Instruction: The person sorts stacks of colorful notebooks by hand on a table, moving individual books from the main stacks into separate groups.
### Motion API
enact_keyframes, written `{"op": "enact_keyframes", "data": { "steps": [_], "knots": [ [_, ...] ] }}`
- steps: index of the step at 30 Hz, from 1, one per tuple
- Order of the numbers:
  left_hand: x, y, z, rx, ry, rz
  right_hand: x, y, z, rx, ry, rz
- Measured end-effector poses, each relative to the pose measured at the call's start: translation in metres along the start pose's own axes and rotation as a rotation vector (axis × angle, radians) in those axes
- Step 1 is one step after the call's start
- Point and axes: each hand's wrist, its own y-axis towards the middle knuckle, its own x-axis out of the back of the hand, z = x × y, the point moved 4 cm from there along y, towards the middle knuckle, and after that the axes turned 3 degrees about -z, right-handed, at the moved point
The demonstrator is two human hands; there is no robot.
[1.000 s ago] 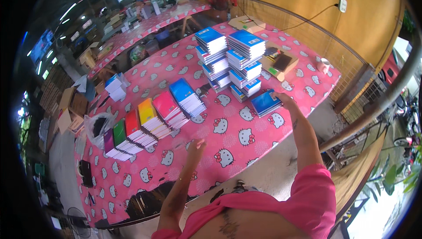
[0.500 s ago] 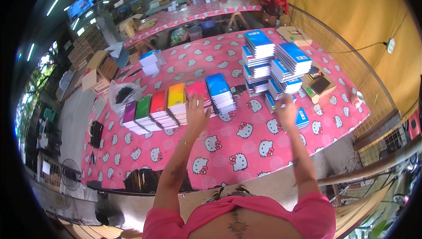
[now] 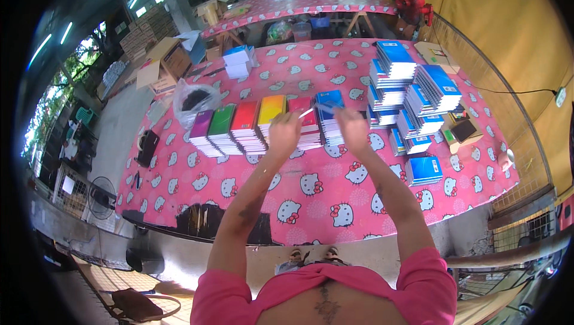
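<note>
Six stacks of spiral notebooks stand in a row: a purple stack [image 3: 202,124], a green stack [image 3: 222,120], a red stack [image 3: 245,117], a yellow stack [image 3: 272,107], a pink stack [image 3: 309,127] and a blue stack [image 3: 329,99]. My left hand [image 3: 285,131] is closed at the pink stack, apparently gripping a pink notebook whose pale edge shows beyond the fingertips. At the blue stack's right side, my right hand [image 3: 352,130] reaches in with blurred fingers. A smeared blue shape lies by them; whether they hold it I cannot tell.
On the right rise tall crisscrossed piles of blue-covered notebooks [image 3: 391,80], with a low blue pile [image 3: 424,171] nearer me. A tape dispenser [image 3: 146,147], a plastic bag [image 3: 194,101], a cardboard tray [image 3: 463,130] and a cup [image 3: 506,160] also sit on the pink table [image 3: 311,211].
My right hand has moved left from the crisscrossed piles to the blue stack. My left hand has turned and come off the pink cover. The view has shifted, moving the table contents rightward.
</note>
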Motion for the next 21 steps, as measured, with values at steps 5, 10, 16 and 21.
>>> {"op": "enact_keyframes", "data": {
  "steps": [5, 10, 16, 21],
  "knots": [
    [-0.02, -0.036, 0.014, 0.016, 0.018, 0.442, 0.064, -0.005, 0.016, -0.812, 0.638, -0.19],
    [0.043, -0.031, -0.023, 0.183, -0.228, 0.063, 0.06, -0.153, 0.05, -0.545, 0.796, 0.506],
    [0.051, -0.224, -0.06, -0.161, -0.373, 0.577, 0.045, -0.185, 0.08, -0.205, 0.684, 0.581],
    [0.05, -0.22, -0.05, -0.096, -0.399, 0.728, 0.006, -0.148, 0.062, -0.448, 0.44, 0.43]
  ]
}}
